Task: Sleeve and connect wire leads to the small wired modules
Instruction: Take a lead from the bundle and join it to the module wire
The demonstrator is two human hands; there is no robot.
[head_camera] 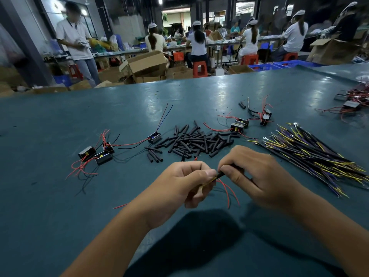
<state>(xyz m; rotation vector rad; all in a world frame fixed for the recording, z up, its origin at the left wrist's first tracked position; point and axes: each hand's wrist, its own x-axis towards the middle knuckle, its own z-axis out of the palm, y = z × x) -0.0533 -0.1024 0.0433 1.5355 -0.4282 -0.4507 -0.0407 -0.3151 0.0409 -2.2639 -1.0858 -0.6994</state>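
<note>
My left hand (184, 183) pinches a yellow wire lead (208, 181) between thumb and fingers. My right hand (257, 172) pinches a short black sleeve (221, 174) at the end of that lead, just above the green table (60, 196). Thin red wires (227, 189) hang down between the two hands. A heap of black sleeve pieces (193, 141) lies just beyond my hands. Small black wired modules (95, 154) with red leads sit at the left, one more module (154, 137) stands nearer the heap, and others (240, 124) are at the back right.
A fan of black and yellow wire leads (311, 156) with ring terminals covers the table's right side. More modules (351, 105) lie at the far right edge. Beyond the table are cardboard boxes (145, 64), red stools and several people at other benches.
</note>
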